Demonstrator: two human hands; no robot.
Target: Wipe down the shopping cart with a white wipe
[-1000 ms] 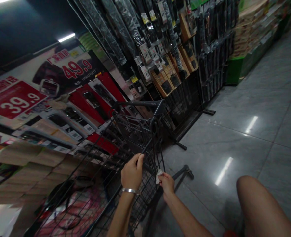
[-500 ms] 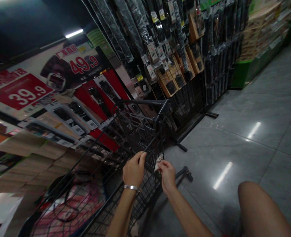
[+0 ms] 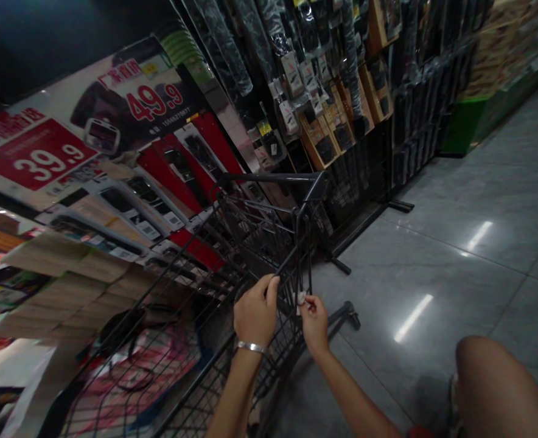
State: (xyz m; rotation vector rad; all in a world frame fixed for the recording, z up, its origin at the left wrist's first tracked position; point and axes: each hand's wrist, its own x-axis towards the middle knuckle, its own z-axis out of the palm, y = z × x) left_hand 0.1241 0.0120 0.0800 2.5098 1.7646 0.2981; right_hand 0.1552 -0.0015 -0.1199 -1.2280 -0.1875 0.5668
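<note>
A dark metal shopping cart (image 3: 273, 177) stands in front of me, tilted in the view. My left hand (image 3: 256, 311), with a silver bracelet at the wrist, is closed round the cart's upper side rail. Just right of it, my right hand (image 3: 315, 322) pinches a small crumpled whitish wipe (image 3: 301, 298) against the cart's upright bars. The fingertips partly cover the wipe. Inside the basket lies a pink and white patterned item (image 3: 159, 359) with a dark strap on it.
Behind the cart is a rack of packaged belts (image 3: 178, 167) with price signs (image 3: 45, 159). Hanging goods (image 3: 324, 128) fill the rack further right. Grey tiled floor (image 3: 456, 292) lies to the right, with a bare knee (image 3: 492, 377) at lower right. Stacked brown packs (image 3: 63, 292) are at left.
The view has shifted slightly, moving the cart a little right in it. My right hand's fingers have curled more, and less of the wipe shows.
</note>
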